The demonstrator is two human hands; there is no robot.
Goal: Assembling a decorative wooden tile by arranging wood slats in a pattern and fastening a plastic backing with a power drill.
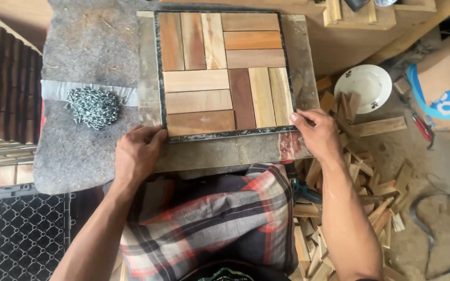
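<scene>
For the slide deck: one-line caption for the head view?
Left hand and right hand grip the near corners of a slatted wooden tile, screws piled beside it.

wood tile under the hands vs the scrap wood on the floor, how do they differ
The wood tile holds slats fitted flat in a neat square, edged by a dark frame; the scrap wood lies loose in a jumbled heap. The tile rests on a work board with both hands at its near edge; the scraps lie untouched on the floor. Both are bare wood in mixed browns.

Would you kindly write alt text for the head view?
Both hands, left hand and right hand, grip the near corners of a square wooden-slat tile lying on a worn board. A pile of screws lies left.
</scene>
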